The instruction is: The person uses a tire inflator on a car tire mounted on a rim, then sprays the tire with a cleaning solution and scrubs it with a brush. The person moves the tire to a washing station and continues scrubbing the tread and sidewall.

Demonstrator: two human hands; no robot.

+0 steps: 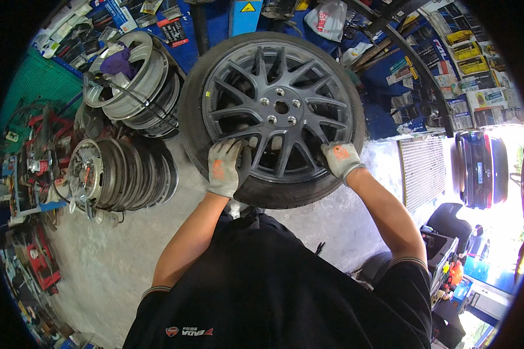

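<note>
A dark grey multi-spoke wheel (272,110) with a black tyre (193,104) mounted round it is in front of me, its spoked face toward me. My left hand (224,166), in a pale work glove with an orange print, is closed over the lower left part of the rim, its fingertips among the spokes. On the lower right, my right hand (342,159) in a matching glove has its fingers curled in past the rim edge. Parts of the fingers of both hands are hidden by the wheel.
Bare rims (128,174) are stacked on the left, with silver rims (137,96) and a purple cloth (117,63) behind them. A blue machine post (245,18) rises beyond the wheel. A black curved arm (413,55) reaches over the right. A dark car (482,168) stands farther right.
</note>
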